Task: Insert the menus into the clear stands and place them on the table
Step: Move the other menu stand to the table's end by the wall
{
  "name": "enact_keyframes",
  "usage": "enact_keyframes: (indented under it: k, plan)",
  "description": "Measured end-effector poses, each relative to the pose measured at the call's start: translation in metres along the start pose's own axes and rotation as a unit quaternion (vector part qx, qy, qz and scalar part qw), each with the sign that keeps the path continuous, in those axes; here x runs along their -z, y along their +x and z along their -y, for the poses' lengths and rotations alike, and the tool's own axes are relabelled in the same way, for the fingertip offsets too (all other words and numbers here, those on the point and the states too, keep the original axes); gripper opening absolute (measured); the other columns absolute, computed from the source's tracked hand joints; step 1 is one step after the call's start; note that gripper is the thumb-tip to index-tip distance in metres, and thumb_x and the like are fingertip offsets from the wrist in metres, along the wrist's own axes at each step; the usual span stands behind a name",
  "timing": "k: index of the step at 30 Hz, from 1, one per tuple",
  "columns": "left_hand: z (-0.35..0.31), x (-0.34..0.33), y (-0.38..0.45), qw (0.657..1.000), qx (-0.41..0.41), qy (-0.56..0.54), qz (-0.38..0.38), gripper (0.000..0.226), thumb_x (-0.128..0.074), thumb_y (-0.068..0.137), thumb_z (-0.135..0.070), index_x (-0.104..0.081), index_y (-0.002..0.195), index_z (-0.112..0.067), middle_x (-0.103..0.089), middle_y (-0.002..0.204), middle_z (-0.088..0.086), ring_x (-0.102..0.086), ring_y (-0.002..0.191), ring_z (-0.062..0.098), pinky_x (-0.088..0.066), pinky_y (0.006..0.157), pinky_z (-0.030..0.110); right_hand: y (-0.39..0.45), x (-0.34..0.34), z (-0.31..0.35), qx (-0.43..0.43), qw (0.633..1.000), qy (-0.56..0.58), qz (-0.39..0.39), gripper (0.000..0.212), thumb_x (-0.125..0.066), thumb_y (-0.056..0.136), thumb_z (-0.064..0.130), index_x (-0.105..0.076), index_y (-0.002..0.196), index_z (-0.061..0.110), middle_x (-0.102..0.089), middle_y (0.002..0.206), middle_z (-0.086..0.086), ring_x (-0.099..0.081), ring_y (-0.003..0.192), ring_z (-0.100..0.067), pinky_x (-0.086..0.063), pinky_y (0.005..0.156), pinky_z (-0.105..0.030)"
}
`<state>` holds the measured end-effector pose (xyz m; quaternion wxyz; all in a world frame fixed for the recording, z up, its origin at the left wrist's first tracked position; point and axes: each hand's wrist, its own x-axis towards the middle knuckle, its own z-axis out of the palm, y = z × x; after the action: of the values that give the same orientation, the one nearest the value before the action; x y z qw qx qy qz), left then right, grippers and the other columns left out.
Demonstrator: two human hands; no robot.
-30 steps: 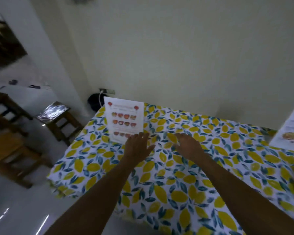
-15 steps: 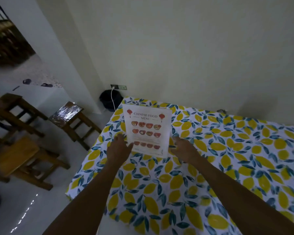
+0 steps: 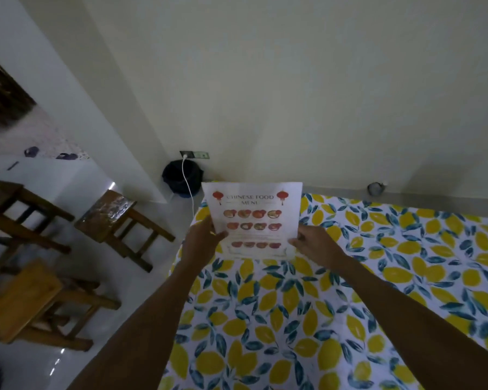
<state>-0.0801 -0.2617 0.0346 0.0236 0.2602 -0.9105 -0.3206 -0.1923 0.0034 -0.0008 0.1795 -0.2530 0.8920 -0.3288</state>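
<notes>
I am gripping the menu (image 3: 254, 220) upright with both hands, the left hand (image 3: 202, 243) and right hand (image 3: 314, 244), near the surface's (image 3: 307, 305) far left corner, apparently already in its clear stand and nearly placed.

Upright white menu (image 3: 253, 218) over table (image 3: 350, 277)

The menu (image 3: 254, 218) hides the far corner of the worktop (image 3: 378, 249). Its small print is too blurred to read, and any clear stand around it cannot be told.
</notes>
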Motion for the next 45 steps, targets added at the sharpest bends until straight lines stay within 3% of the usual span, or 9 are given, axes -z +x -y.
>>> enact_keyframes:
  k: [3, 9, 13, 15, 20, 27, 31, 36, 45]
  plan:
    - [0.0, 0.018, 0.038, 1.0, -0.014, 0.0, 0.005, 0.042, -0.073, 0.084, -0.036, -0.062, 0.122, -0.021, -0.074, 0.109, 0.001, -0.07, 0.093, 0.02, -0.057, 0.081, 0.039, 0.03, 0.005, 0.016, 0.001, 1.0, 0.003, -0.017, 0.01, -0.063, 0.091, 0.024, -0.063, 0.088, 0.015, -0.065, 0.073, 0.003, -0.061, 0.064, -0.009, -0.048, 0.058, -0.025]
    - [0.012, 0.036, 0.106, 0.998, -0.064, -0.021, 0.014, 0.045, -0.07, 0.088, -0.03, -0.059, 0.13, -0.018, -0.071, 0.119, 0.002, -0.068, 0.103, 0.021, -0.054, 0.085, 0.036, 0.091, -0.002, 0.038, -0.007, 0.998, 0.005, -0.058, 0.024, -0.062, 0.091, 0.02, -0.064, 0.112, 0.009, -0.073, 0.093, -0.012, -0.065, 0.078, -0.024, -0.049, 0.066, -0.031]
    - [0.026, 0.039, 0.156, 0.995, -0.09, -0.023, 0.04, 0.043, -0.069, 0.09, -0.023, -0.057, 0.13, -0.016, -0.067, 0.113, -0.007, -0.059, 0.091, 0.008, -0.04, 0.068, 0.012, 0.129, -0.014, 0.048, -0.041, 0.994, 0.009, -0.101, 0.031, -0.061, 0.091, 0.019, -0.059, 0.121, 0.01, -0.073, 0.097, -0.013, -0.068, 0.086, -0.029, -0.047, 0.068, -0.03]
    - [0.032, 0.039, 0.183, 0.994, -0.098, -0.012, 0.048, 0.038, -0.07, 0.088, -0.024, -0.061, 0.124, -0.016, -0.071, 0.114, -0.001, -0.061, 0.089, 0.009, -0.042, 0.07, 0.02, 0.147, -0.021, 0.051, -0.055, 0.992, 0.013, -0.115, 0.037, -0.06, 0.091, 0.019, -0.055, 0.126, 0.011, -0.073, 0.093, -0.013, -0.068, 0.084, -0.028, -0.044, 0.067, -0.028]
    - [0.052, 0.037, 0.241, 0.991, -0.122, -0.009, 0.061, 0.035, -0.069, 0.086, -0.033, -0.062, 0.119, -0.023, -0.073, 0.112, -0.001, -0.07, 0.097, 0.018, -0.055, 0.082, 0.035, 0.188, -0.037, 0.052, -0.086, 0.985, -0.023, -0.146, 0.034, -0.061, 0.091, 0.024, -0.056, 0.122, 0.01, -0.071, 0.085, -0.012, -0.068, 0.081, -0.029, -0.044, 0.066, -0.028]
    - [0.065, 0.026, 0.283, 0.99, -0.125, -0.007, 0.071, 0.031, -0.069, 0.089, -0.024, -0.067, 0.117, -0.012, -0.069, 0.1, -0.004, -0.058, 0.081, 0.01, -0.041, 0.066, 0.023, 0.225, -0.06, 0.045, -0.123, 0.98, -0.003, -0.157, 0.033, -0.061, 0.091, 0.02, -0.056, 0.12, 0.005, -0.07, 0.099, -0.015, -0.065, 0.085, -0.026, -0.041, 0.064, -0.023]
    - [0.076, 0.018, 0.294, 0.992, -0.105, 0.005, 0.07, 0.03, -0.067, 0.089, -0.031, -0.064, 0.112, -0.012, -0.073, 0.101, 0.006, -0.067, 0.085, 0.022, -0.046, 0.071, 0.03, 0.231, -0.07, 0.042, -0.138, 0.976, 0.005, -0.171, 0.035, -0.058, 0.092, 0.019, -0.05, 0.122, 0.003, -0.068, 0.108, -0.021, -0.064, 0.097, -0.038, -0.045, 0.073, -0.032]
    - [0.08, 0.019, 0.293, 0.99, -0.112, 0.007, 0.09, 0.028, -0.064, 0.089, -0.035, -0.063, 0.11, -0.015, -0.073, 0.097, 0.001, -0.069, 0.084, 0.02, -0.054, 0.073, 0.036, 0.228, -0.07, 0.046, -0.12, 0.979, -0.008, -0.166, 0.035, -0.055, 0.095, 0.018, -0.048, 0.124, 0.0, -0.063, 0.117, -0.025, -0.06, 0.107, -0.04, -0.045, 0.078, -0.035]
    - [0.086, 0.017, 0.283, 0.987, -0.135, 0.025, 0.083, 0.031, -0.062, 0.091, -0.034, -0.061, 0.114, -0.013, -0.072, 0.096, 0.003, -0.066, 0.079, 0.018, -0.044, 0.066, 0.03, 0.218, -0.071, 0.046, -0.149, 0.979, -0.013, -0.14, 0.034, -0.052, 0.097, 0.024, -0.047, 0.12, 0.0, -0.069, 0.102, -0.023, -0.067, 0.091, -0.039, -0.047, 0.063, -0.033]
